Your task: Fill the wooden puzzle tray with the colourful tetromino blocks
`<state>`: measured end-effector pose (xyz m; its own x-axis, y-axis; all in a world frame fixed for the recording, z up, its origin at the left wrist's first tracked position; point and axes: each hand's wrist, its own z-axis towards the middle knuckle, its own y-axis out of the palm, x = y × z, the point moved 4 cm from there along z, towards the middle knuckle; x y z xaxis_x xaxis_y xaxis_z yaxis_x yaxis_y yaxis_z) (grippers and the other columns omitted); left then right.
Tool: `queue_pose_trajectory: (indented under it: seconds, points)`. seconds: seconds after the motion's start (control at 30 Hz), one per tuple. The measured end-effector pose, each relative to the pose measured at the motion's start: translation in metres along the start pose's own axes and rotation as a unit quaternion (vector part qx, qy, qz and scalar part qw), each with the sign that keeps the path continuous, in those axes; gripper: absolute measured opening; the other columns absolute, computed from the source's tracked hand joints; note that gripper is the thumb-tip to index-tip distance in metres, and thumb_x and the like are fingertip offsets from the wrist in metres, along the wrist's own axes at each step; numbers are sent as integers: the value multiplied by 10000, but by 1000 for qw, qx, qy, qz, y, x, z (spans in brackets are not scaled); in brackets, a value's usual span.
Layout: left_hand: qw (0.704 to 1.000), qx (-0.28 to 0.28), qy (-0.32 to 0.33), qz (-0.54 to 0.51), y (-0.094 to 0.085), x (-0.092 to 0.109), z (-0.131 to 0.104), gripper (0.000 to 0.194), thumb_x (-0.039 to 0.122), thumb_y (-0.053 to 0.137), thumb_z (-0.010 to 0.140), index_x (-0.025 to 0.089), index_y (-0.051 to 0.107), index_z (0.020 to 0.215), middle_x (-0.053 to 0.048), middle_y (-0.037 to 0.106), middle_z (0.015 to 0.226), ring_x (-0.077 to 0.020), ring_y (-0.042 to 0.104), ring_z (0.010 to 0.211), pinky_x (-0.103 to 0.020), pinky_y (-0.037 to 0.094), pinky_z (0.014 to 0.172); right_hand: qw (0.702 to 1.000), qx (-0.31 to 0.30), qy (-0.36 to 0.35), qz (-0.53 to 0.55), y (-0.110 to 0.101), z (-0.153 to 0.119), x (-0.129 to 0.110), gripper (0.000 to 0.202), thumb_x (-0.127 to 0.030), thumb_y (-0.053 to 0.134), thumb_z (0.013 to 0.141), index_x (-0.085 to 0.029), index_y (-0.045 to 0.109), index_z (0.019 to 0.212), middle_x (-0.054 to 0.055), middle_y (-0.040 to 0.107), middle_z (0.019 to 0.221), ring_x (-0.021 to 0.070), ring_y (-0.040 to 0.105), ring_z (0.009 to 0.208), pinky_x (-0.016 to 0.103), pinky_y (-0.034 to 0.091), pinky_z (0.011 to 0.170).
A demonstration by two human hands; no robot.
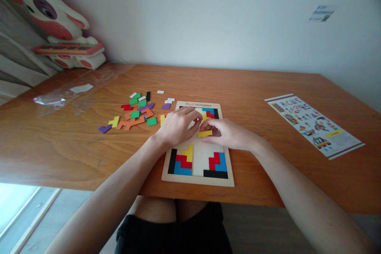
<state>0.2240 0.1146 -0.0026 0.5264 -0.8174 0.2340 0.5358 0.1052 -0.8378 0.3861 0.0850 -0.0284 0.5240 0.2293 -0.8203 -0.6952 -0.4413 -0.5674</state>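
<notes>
Seated at a wooden table (253,91), both hands over the puzzle board (198,181). Right hand (228,133) pinches a yellow piece (205,133) between thumb and fingers, above the board's middle; its full outline is hard to read, partly behind the fingers. Left hand (178,125) reaches over the board's left edge, fingers curled in close to the right fingertips; cannot tell whether it grips anything. Step in hand, as I judge it: handling and orienting one piece over the board, short of laying it flat. Lower left of the board carries a black piece (172,161), red piece (184,161), blue piece (182,170) and upright yellow piece (189,152), fitted edge to edge. Lower right: a second red piece (212,162) beside a second blue piece (220,162), a long black piece (216,174) along the bottom. Pale board floor shows between the two groups. More colours at the top, partly behind the hands. From this pose, placing the piece would call for turning it flat, matching its edges to a neighbour and lowering it without nudging the fitted ones; left fingertips could steady it. Loose pieces (151,121) lie scattered left of the board; a printed sheet (315,127) lies well apart on the right.
</notes>
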Motion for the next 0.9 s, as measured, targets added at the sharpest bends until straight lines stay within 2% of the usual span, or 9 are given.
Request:
queue_pose_trajectory:
  seconds: [0.17, 0.47, 0.73, 0.9]
  points:
    - [1000, -10, -1, -1, 1, 0, 0, 91, 158, 558, 878, 179, 647, 880, -31, 675, 861, -140, 614, 754, -255, 462, 670, 1000, 5, -29, -4, 0, 1, -1, 194, -290, 705, 841, -213, 636, 1005, 44, 703, 1025, 181, 641, 871, 328, 496, 784]
    - [1000, -3, -7, 1, 1, -1, 0, 100, 157, 556, 867, 185, 651, 880, -30, 680, 864, -146, 622, 776, -249, 463, 663, 1000, 5, -25, 10, 1, 1, 3, 205, -317, 700, 845, -223, 609, 1003, 15, 667, 924, 155, 600, 791, 294, 478, 710]
    - [1000, -4, -9, 5, 1, -1, -1, 105, 167, 556, 872, 187, 658, 889, -32, 685, 877, -152, 630, 796, -246, 469, 658, 1000, -3, -27, 1, -3, 0, -4, 236, -388, 667, 876, -210, 625, 1026, 33, 671, 970, 155, 596, 808, 292, 465, 718]
    - [1000, -3, -9, 4, 0, -1, 0, 114, 184, 540, 887, 184, 654, 874, -34, 678, 855, -142, 617, 752, -247, 455, 644, 1000, -3, -5, -22, -5, -3, -12, 299, -452, 645, 890, -185, 657, 1023, 10, 635, 836, 130, 523, 695, 269, 402, 633]
